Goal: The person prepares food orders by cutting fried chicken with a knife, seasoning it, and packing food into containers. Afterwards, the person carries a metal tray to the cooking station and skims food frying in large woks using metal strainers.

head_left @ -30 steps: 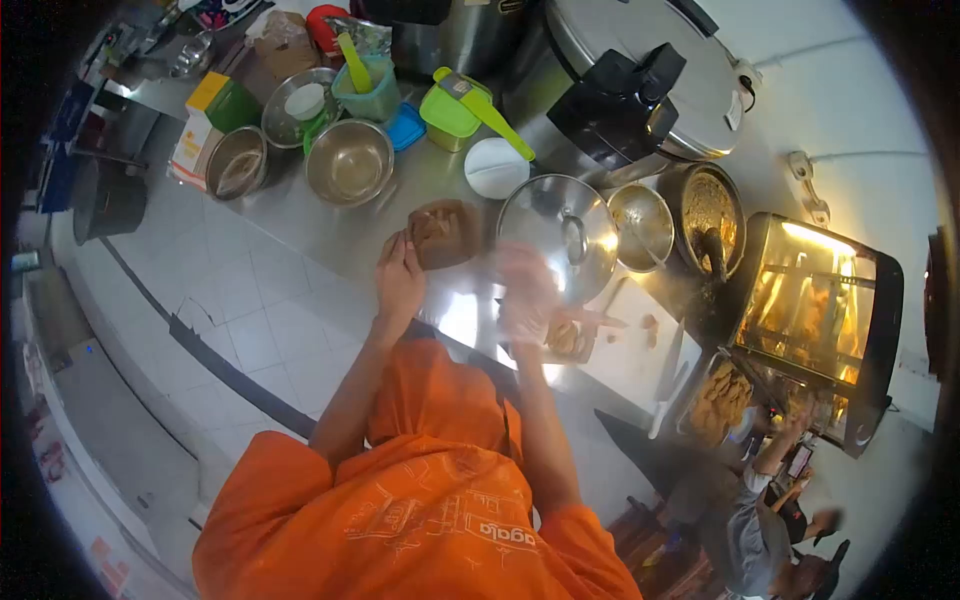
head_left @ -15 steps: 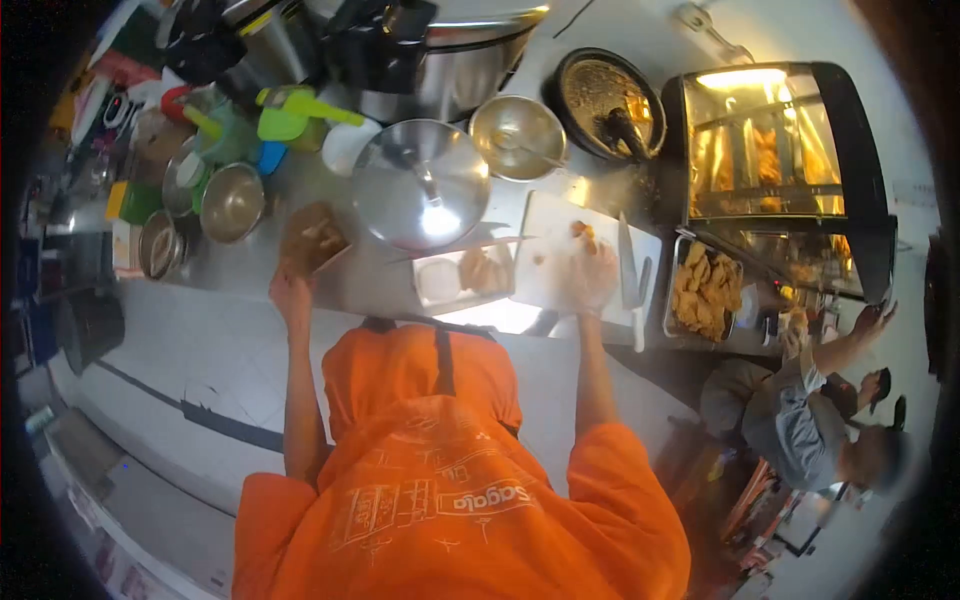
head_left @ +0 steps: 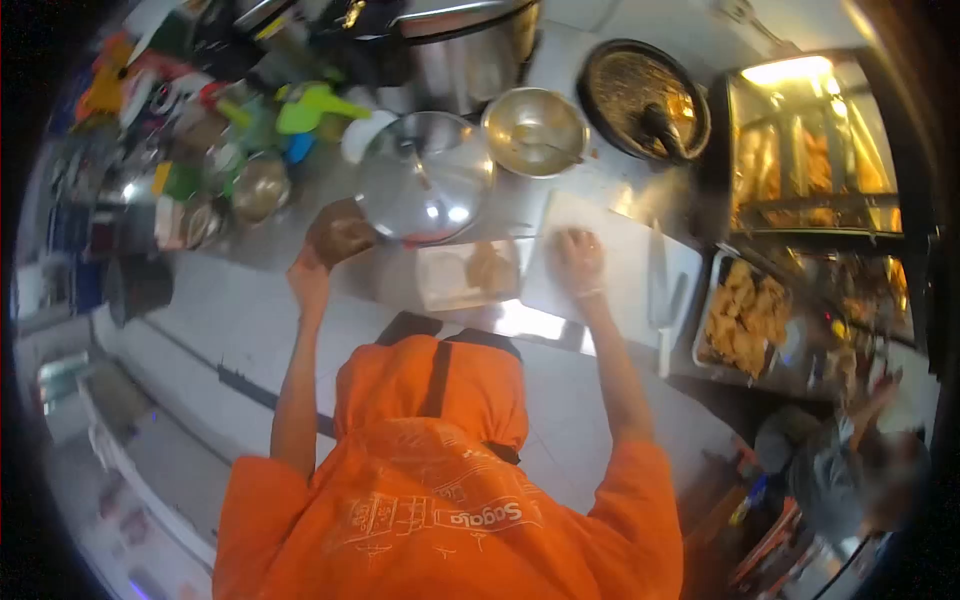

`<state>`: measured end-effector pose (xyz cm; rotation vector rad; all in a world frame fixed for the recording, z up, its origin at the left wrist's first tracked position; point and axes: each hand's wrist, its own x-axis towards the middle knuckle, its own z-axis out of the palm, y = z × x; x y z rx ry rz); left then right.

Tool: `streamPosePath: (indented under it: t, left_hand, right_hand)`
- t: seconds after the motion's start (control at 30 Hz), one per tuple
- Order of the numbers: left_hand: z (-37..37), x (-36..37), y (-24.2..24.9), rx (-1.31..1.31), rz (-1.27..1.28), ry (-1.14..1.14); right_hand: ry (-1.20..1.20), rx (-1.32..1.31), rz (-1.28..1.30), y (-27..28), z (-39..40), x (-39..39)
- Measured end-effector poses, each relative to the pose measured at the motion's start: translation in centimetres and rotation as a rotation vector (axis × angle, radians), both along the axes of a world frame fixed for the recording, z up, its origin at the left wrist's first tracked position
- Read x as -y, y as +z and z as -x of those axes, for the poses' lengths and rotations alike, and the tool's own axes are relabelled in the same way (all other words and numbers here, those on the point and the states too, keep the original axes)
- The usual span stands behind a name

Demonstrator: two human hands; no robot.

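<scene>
My left hand (head_left: 312, 266) grips the near edge of a brown open food box (head_left: 340, 228) at the counter's front; motion blur smears what is in it. On the white cutting board (head_left: 625, 240) lies my right hand (head_left: 580, 262), its fingers curled and pressed down. Whatever is under those fingers is hidden. Right of that hand, a knife (head_left: 657, 275) rests on the board, with a second, smaller blade beside it. Between my hands stands an open paper food box (head_left: 440, 280), with pale food in its right half.
A round steel lid (head_left: 425, 195) and a steel bowl (head_left: 535, 130) sit behind the boxes. At right are a tray of fried pieces (head_left: 745, 320) and a lit glass warmer (head_left: 815, 150). A person (head_left: 850, 470) stands far right. Bowls and green scoops crowd the left.
The view has shifted, so the counter items sit further right. My right hand now covers the spot where orange-brown food pieces showed on the board. My left hand still holds the brown box.
</scene>
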<state>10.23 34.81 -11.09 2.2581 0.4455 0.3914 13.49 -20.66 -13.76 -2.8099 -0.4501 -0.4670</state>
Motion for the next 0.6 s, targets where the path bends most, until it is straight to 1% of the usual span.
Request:
streamPosePath:
  t: [0.03,0.07,0.1,0.13,0.2,0.23,0.27,0.3,0.33,0.43,0.5,0.53,0.6]
  left_hand:
    - [0.3,0.1,1.1,-0.102,-0.217,-0.108]
    - [0.3,2.0,2.7,-0.219,-0.425,-0.210]
    - [-0.2,3.6,5.5,-0.288,-0.312,-0.165]
    - [-0.8,5.3,8.2,-0.336,-0.255,0.016]
    - [-0.4,4.5,3.9,-0.214,-0.344,-0.138]
    - [-0.6,4.9,5.1,-0.240,-0.267,-0.066]
    - [-1.3,5.4,7.5,-0.264,-0.188,0.007]
    - [-2.0,5.0,9.0,-0.283,-0.110,0.074]
    - [-1.4,3.9,6.3,-0.203,-0.154,0.009]
    - [-1.5,2.1,6.0,-0.187,-0.105,0.070]
    - [-1.7,0.5,6.6,-0.145,-0.149,-0.004]
    - [-1.6,-0.1,6.7,-0.129,-0.167,-0.046]
    - [-2.0,-1.3,6.3,-0.155,-0.219,-0.105]
  right_hand:
    - [-0.015,0.081,-0.026,-0.7,-0.9,-0.2]
    - [-0.033,0.151,0.043,-1.5,-1.1,0.4]
    - [-0.079,0.125,0.019,-0.8,-1.7,0.5]
    - [-0.055,0.114,0.076,-1.8,-2.3,1.9]
    - [-0.414,-0.206,-0.084,0.0,-2.6,2.8]
    - [-0.406,-0.091,-0.545,0.9,-2.2,2.8]
    - [-0.377,0.023,-1.006,1.8,-1.9,2.9]
    - [-0.015,-0.330,-1.804,0.4,-0.8,5.8]
    - [0.033,-0.699,-2.606,-1.0,0.3,8.6]
    - [-0.120,-0.708,-2.541,11.6,2.0,-1.1]
    - [-0.550,-0.729,-2.592,18.5,1.7,-9.7]
    - [-0.614,-0.557,-2.173,17.6,2.2,-13.6]
    - [-0.542,-0.616,-1.910,18.2,2.6,-21.0]
